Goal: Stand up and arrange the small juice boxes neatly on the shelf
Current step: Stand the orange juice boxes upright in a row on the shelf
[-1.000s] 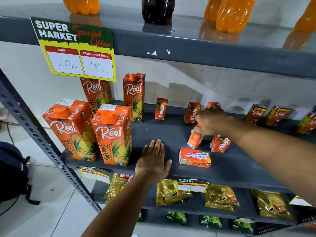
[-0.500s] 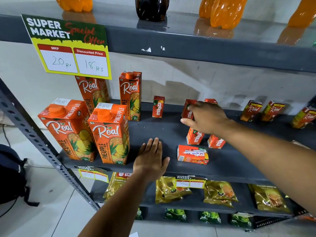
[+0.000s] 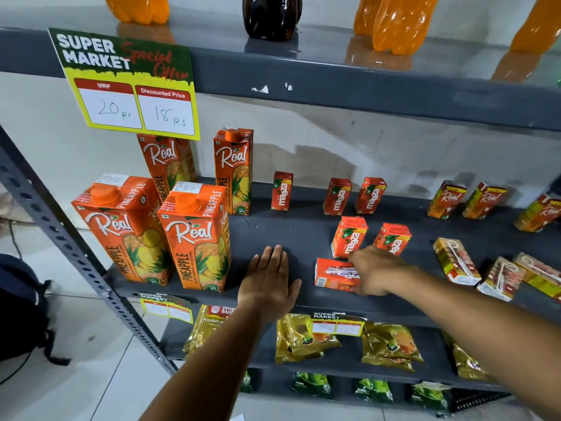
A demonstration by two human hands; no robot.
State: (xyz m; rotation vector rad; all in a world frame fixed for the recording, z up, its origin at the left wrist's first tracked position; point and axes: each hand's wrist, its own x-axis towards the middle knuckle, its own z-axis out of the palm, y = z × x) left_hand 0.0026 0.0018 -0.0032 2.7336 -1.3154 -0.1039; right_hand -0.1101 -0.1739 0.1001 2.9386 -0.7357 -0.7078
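Note:
On the grey middle shelf (image 3: 291,229), three small red Maaza juice boxes stand along the back (image 3: 282,191) (image 3: 337,196) (image 3: 370,195). Two more stand in front of them (image 3: 349,237) (image 3: 393,238). A sixth Maaza box (image 3: 332,273) lies flat near the front edge. My right hand (image 3: 376,271), blurred, has its fingers curled over that box's right end. My left hand (image 3: 267,281) rests flat and open on the bare shelf to its left. Small Real boxes stand at the back right (image 3: 446,199) (image 3: 485,200), and several others lie toppled (image 3: 457,261) (image 3: 501,278).
Four tall Real pineapple cartons (image 3: 197,235) (image 3: 121,229) fill the shelf's left end under a price sign (image 3: 127,83). Soda bottles (image 3: 394,22) stand on the upper shelf. Snack packets (image 3: 303,338) lie on the lower shelf. A dark backpack (image 3: 21,308) sits on the floor at left.
My right hand has come back from the rear row of Maaza boxes, down to the box lying at the front. My left hand has stayed flat on the shelf.

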